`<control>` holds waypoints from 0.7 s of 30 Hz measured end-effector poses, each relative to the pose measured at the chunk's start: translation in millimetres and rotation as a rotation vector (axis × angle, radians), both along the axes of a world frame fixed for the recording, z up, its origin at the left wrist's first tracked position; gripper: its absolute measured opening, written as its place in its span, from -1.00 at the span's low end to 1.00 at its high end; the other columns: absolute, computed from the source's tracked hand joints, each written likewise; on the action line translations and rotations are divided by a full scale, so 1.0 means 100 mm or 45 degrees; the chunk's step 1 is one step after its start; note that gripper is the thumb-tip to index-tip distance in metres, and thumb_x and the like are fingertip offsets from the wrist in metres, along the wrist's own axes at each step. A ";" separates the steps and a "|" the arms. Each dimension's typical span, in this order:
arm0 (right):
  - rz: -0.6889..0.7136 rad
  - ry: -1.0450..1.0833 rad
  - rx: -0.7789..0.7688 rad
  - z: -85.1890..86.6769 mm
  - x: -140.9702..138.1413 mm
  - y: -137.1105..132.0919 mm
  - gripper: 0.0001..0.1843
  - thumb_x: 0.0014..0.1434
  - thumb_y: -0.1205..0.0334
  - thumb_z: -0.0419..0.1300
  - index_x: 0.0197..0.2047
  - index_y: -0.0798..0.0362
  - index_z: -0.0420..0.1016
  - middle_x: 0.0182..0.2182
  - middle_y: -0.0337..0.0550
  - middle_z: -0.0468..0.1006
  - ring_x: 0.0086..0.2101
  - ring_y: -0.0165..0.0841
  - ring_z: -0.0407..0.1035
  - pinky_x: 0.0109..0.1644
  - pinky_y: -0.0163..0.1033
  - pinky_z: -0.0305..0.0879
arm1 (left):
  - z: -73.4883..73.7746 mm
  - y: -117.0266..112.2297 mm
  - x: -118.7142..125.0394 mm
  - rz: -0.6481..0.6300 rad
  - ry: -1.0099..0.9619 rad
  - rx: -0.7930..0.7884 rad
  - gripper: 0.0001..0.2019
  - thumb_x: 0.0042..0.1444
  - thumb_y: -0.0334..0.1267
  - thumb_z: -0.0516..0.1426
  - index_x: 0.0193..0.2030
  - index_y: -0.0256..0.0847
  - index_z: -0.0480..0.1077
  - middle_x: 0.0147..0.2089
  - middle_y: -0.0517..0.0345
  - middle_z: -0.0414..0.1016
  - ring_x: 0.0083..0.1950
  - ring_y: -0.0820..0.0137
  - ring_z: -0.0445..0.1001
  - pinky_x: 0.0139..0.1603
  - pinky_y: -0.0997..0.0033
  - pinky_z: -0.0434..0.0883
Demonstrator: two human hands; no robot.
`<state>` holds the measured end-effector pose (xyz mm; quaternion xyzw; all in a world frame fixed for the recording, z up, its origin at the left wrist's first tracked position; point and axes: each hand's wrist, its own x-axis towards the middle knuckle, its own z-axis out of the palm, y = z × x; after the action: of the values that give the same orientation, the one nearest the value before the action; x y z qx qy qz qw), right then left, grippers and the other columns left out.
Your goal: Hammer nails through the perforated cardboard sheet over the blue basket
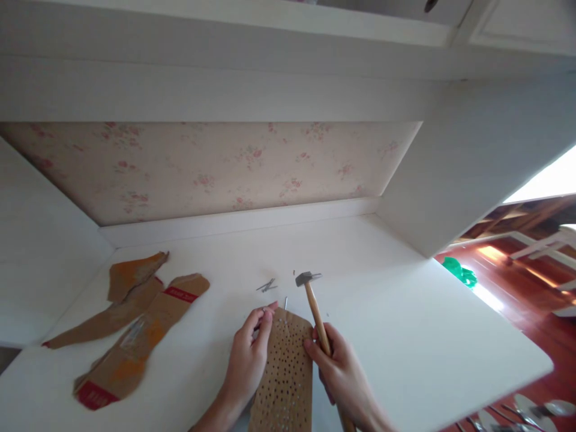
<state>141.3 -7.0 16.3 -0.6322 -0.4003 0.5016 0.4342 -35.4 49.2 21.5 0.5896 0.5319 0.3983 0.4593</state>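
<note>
A piece of brown cardboard (pixel 288 372), dotted with many small holes, lies between my hands and runs off the bottom of the view. My right hand (pixel 339 366) is wrapped around the wooden handle of a hammer (pixel 318 312), its dark metal head up and away from me; the thumb is at the cardboard's right edge. My left hand (pixel 249 348) is closed in a pinch at the cardboard's upper left corner. What its fingertips hold, if anything, I cannot make out. One nail (pixel 285 303) shows at the cardboard's far edge, and several loose nails (pixel 267 286) lie beyond.
Torn cardboard pieces (pixel 155 333) with red bands lie on the left of the white tabletop (pixel 418 312). A white side panel (pixel 450 162) and an overhead cabinet (pixel 225 66) enclose the desk. Beyond its right edge, a green bag-like thing (pixel 459 272) is on the reddish floor.
</note>
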 end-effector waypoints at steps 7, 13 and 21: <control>-0.039 0.020 -0.024 0.02 -0.08 -0.02 -0.73 0.24 -0.04 0.14 -0.32 -0.07 0.18 -0.67 -0.58 0.10 -0.78 -0.58 0.00 -0.78 -0.47 -0.08 | -0.05 0.00 -0.04 -0.001 0.005 -0.003 -0.61 0.33 0.05 0.00 0.02 -0.13 0.49 0.16 0.01 0.53 0.16 0.22 0.49 0.14 0.26 0.45; -0.059 0.038 -0.027 0.07 -0.10 -0.04 -0.70 0.22 -0.06 0.15 -0.34 -0.06 0.18 -0.67 -0.57 0.11 -0.78 -0.58 0.00 -0.80 -0.48 -0.10 | -0.08 0.02 -0.05 0.017 0.017 0.065 -0.63 0.31 0.03 0.04 -0.04 -0.12 0.55 0.07 0.10 0.59 0.09 0.24 0.56 0.16 0.28 0.47; -0.070 0.034 -0.031 0.08 -0.10 -0.04 -0.72 0.22 -0.04 0.15 -0.33 -0.07 0.19 -0.67 -0.58 0.12 -0.77 -0.57 0.00 -0.78 -0.48 -0.08 | -0.06 0.04 -0.06 -0.087 0.119 0.147 -0.67 0.32 -0.03 0.05 0.02 -0.08 0.55 0.08 0.17 0.59 0.09 0.26 0.56 0.17 0.29 0.46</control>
<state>131.6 -10.9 24.0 -0.6414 -0.3709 0.5028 0.4453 -41.8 53.5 15.8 0.6508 0.5085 0.3845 0.4125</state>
